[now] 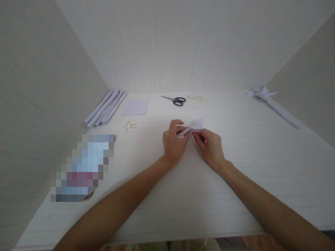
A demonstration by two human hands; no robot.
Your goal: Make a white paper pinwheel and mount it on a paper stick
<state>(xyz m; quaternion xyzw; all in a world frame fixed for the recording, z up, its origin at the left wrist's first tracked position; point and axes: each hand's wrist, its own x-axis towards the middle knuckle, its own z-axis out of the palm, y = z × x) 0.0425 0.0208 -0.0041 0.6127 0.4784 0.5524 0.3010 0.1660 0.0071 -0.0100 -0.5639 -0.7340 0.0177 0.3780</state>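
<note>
Paper (195, 126), folded, pinched between fingers of left hand (173, 142) and right hand (209, 146) above table (261, 157).

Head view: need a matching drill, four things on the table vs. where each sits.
Things:
1. scissors
2. flat paper sheet
3. rolled paper tubes
4. folded paper piece

Places:
A. pinched between the left hand and right hand
B. far left, angled along the side wall
C. far middle of the table, near the back wall
D. lying flat just right of the tubes

Pairs: 1-C, 2-D, 3-B, 4-A
</note>
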